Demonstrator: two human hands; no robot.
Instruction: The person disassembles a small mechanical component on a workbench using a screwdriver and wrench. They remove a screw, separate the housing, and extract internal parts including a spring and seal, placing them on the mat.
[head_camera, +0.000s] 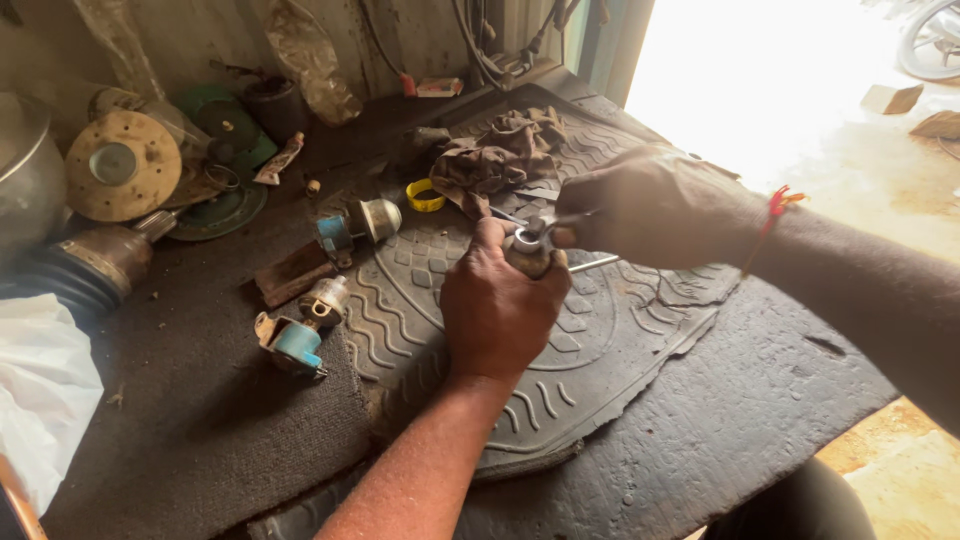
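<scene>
My left hand (497, 310) grips a small metal cylinder (530, 255) upright above the rubber mat (600, 330). My right hand (650, 205) pinches a thin tool (592, 264) against its top. It seems heavy, rigid, greasy; best clasped around the body.

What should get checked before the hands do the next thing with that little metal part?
1. Left hand grips the small round metal part firmly: ok.
2. Right hand has the thin metal tool at the part's top: ok.
3. Tool tip seated properly in the part: cannot tell, fingers hide it.
4. Work sits over the grey patterned rubber mat, so dropped bits land there: ok.
5. Two blue-and-metal parts lie apart from the hands: ok.
6. Crumpled brown rag lies close behind the hands and might snag: not ok.
</scene>
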